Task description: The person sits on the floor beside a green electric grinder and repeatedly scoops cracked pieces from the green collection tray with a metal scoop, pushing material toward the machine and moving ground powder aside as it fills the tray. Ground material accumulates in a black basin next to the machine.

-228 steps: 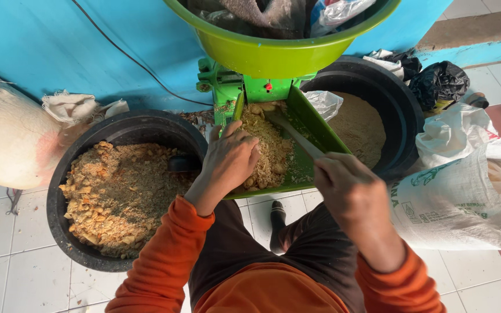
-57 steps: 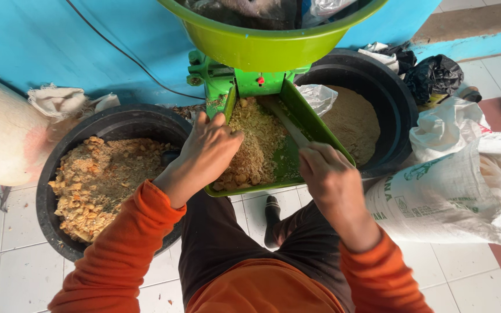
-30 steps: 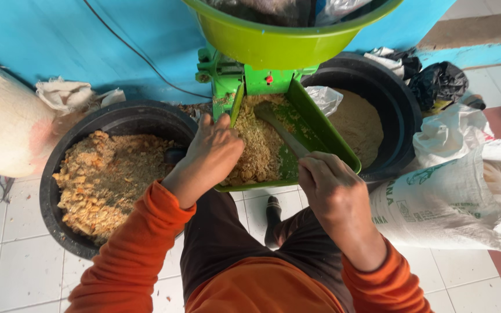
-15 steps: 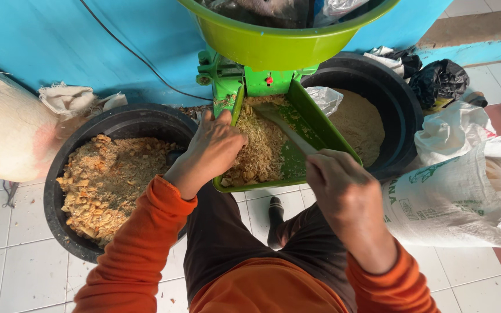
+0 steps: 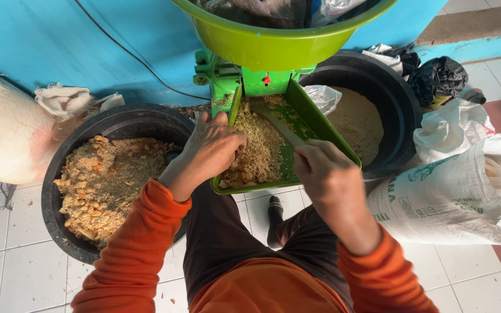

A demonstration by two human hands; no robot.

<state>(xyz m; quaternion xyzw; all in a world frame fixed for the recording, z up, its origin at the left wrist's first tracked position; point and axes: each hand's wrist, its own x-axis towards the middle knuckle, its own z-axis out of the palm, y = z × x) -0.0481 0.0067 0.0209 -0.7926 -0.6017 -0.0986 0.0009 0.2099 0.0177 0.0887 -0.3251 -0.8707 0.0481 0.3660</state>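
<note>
At the centre of the frame we press our left hand (image 5: 210, 152), fingers loosely spread, onto the crumbly feed (image 5: 257, 152) in the green tray (image 5: 320, 128). Our right hand (image 5: 326, 174) is closed around a stick (image 5: 273, 120) that reaches up the tray. A black tub (image 5: 65, 232) of coarser feed sits at lower left.
</note>
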